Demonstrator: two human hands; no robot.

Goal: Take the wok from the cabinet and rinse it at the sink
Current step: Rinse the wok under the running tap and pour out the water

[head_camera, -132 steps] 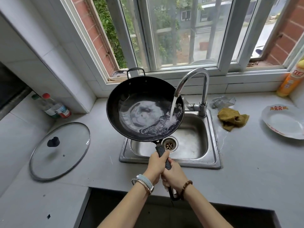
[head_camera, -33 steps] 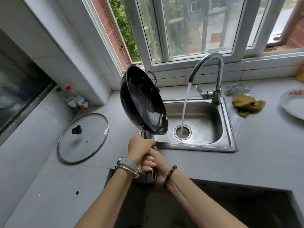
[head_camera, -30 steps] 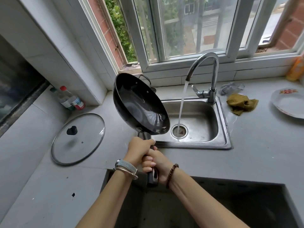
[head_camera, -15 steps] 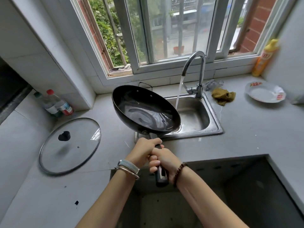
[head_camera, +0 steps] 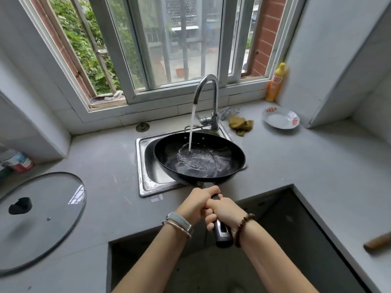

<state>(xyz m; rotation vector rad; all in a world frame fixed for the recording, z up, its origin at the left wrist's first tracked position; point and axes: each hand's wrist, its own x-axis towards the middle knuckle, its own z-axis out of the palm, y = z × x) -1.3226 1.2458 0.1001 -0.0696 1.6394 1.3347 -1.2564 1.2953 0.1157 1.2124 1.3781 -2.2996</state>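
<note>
Left hand (head_camera: 195,206), right hand (head_camera: 228,212) tight around wok (head_camera: 231,155) handle; bowl end away, mouth up, under tap (head_camera: 215,102).

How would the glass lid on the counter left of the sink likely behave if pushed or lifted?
The glass lid lies flat on the counter, so a push would probably slide it, not roll it. Clear glass in a metal rim suggests it is rigid and breakable. Its black knob looks like the only easy grip.
</note>
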